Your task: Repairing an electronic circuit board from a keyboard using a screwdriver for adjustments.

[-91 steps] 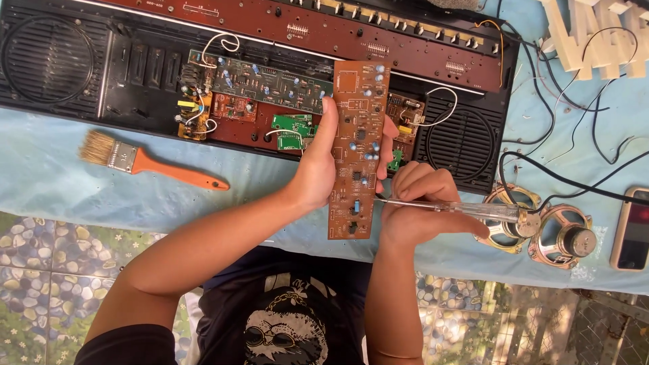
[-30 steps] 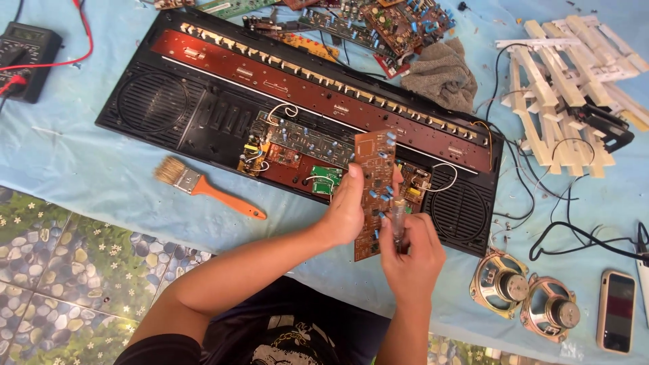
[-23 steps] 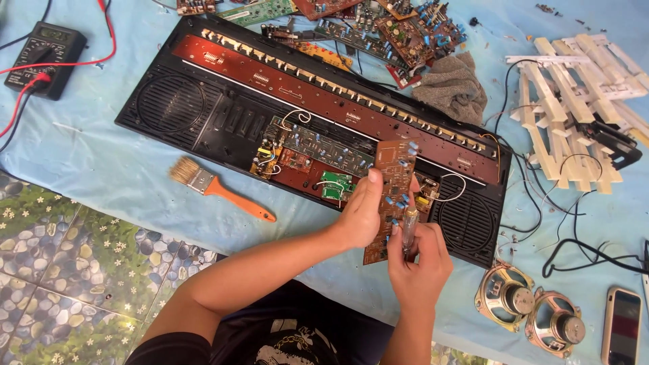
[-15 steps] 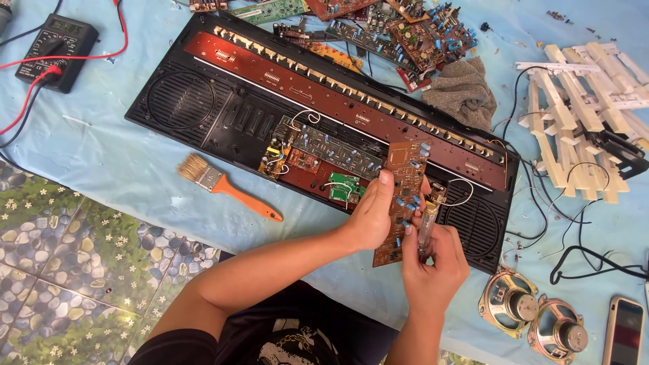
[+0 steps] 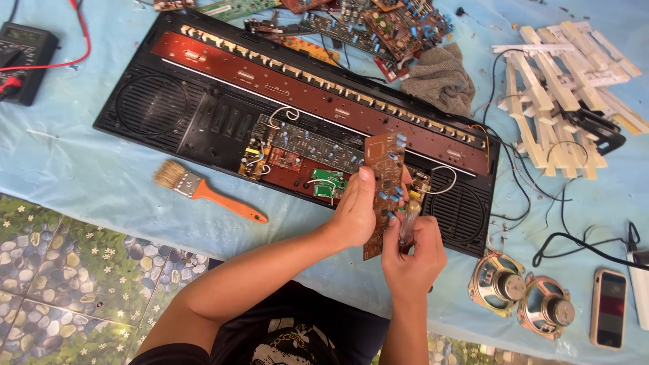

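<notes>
Left hand [image 5: 357, 216] clamped on the brown circuit board [image 5: 380, 189], thumb on its face, fingers wrapped behind; board held upright-ish, long axis vertical, over the right end of the open black stereo chassis [image 5: 203, 122]. Right hand [image 5: 412, 260] closed around a clear-handled screwdriver [image 5: 408, 223], tip up against the board's right edge near the blue components. Chassis lies flat on the light blue sheet [image 5: 81, 182], long brown strip board and smaller green/brown boards inside. Orange-handled paintbrush [image 5: 206, 192] just in front of the chassis, left of the hands. Two loose speakers [image 5: 524, 301] to the right, phone [image 5: 608, 307] beside them. Multimeter [image 5: 23, 61] far left, pile of boards and grey rag [image 5: 439, 78] behind the chassis.
</notes>
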